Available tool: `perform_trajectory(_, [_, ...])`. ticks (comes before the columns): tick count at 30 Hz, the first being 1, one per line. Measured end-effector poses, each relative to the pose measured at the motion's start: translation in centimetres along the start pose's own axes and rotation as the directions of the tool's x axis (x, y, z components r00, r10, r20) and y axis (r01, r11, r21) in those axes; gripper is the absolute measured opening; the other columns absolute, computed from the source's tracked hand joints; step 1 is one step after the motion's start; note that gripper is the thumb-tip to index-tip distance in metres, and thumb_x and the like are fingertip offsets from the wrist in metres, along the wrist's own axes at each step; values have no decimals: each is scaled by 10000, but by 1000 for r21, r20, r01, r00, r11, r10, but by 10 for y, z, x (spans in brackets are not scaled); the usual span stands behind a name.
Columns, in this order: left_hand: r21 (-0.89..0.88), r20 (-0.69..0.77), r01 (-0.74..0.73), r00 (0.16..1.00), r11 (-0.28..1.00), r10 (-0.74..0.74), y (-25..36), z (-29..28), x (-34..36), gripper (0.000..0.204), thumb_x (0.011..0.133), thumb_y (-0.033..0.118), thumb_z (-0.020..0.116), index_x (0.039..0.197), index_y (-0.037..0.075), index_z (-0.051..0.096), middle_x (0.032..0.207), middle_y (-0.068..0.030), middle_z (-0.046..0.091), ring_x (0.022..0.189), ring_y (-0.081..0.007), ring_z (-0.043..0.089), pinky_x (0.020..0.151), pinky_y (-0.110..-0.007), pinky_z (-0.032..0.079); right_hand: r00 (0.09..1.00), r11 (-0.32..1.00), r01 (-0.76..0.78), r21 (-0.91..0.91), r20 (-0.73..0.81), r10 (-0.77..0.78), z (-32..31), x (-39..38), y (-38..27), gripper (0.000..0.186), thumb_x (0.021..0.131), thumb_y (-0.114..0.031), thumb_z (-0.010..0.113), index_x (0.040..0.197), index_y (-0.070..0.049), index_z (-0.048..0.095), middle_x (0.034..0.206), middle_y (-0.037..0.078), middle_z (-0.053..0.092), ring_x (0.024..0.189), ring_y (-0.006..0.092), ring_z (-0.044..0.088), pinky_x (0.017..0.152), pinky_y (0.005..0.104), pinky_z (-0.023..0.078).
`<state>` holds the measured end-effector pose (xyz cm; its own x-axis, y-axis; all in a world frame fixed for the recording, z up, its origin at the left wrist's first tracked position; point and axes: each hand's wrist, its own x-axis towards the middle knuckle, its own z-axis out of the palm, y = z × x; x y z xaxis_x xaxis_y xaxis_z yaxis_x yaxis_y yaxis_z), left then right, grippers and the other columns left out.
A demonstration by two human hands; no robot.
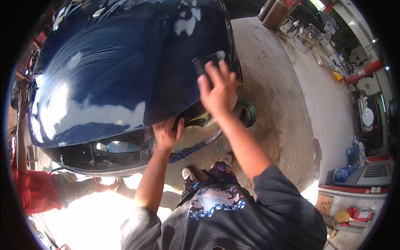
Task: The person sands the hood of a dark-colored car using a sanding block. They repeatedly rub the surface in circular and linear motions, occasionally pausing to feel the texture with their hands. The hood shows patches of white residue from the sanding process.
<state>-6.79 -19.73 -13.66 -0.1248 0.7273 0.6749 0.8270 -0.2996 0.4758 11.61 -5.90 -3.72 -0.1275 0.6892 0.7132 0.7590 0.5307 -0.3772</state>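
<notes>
Person at left edge [33, 189]: red top, light shorts; well apart from both working hands.
Hood [125, 75]: dark blue, glossy, with pale streaks over its left half; front edge rises slightly from lower left to right, length runs away from the wearer.
Front opening [77, 153]: dark gap below the hood's front edge.
Left hand [167, 135]: at the front edge, right of its middle; fingers bent at the panel, thumb apart. Whether they grip the edge or only rest cannot be told.
Dark item [211, 59]: blurred, at the right fingertips, over the hood's right portion; kind and long axis cannot be determined.
Right hand [219, 89]: beyond the left hand and nearer the hood's right side; fingers spread, blurred. Hood lies ahead and leftward of them; contact and hold on the dark item cannot be confirmed.
Green rounded object [252, 114]: just beside the right forearm, partly hidden.
Floor [266, 71]: concrete, stained, right of the hood.
Blue containers [341, 175]: far right, well apart from both hands.
</notes>
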Motion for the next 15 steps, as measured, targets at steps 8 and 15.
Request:
perform_trajectory(8, [-9,-59,-15,998,1000,14,-4,8,10,237,876,205,821,1021,19,804,1080,-185,790,1028,-396,753,991,-506,538,992,996,33,79,-125,-23,20,29,66,405,939,-350,789,1280,-133,768,1324,163,736,1274,408,653,1054,562,478])
perform_trajectory(15, [-2,0,-10,1000,1000,10,-6,4,-3,238,884,216,813,1048,43,820,1137,-179,796,1077,-392,755,1036,-497,532,993,996,87,15,-77,-85,22,-69,-61,439,927,-342,780,1344,-209,756,1493,258,594,1141,445,618,969,540,495])
